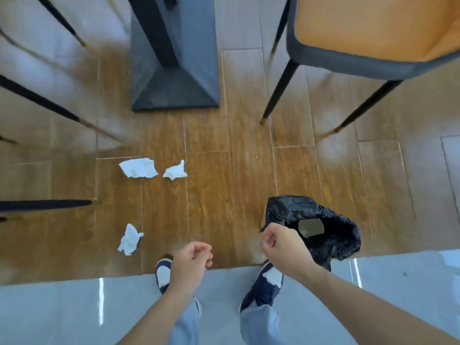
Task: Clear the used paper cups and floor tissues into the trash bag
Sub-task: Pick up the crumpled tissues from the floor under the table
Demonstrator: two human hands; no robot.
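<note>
The person stands at the near edge of the wooden floor (211,170) and looks down. The right hand (280,245) is closed on the rim of the black trash bag (333,235), which hangs on the right with its mouth pulled open. I think the bag is held this way so that things can be dropped in without a second hand. Something pale shows inside the opening; what it is, I cannot tell.

The left hand (193,257) is curled into a loose fist above the left shoe (163,273), and it seems to hold nothing.

Three crumpled tissues lie on the floor to the left. The near tissue (129,240) is just left of the left hand. The large tissue (138,168) and the small tissue (175,170) lie side by side farther away, in front of the dark table base (174,90). The orange chair (368,28) stands far right. No paper cups are visible here.

The free left hand is probably kept for picking up, and the near tissue looks the easiest to take first.
</note>
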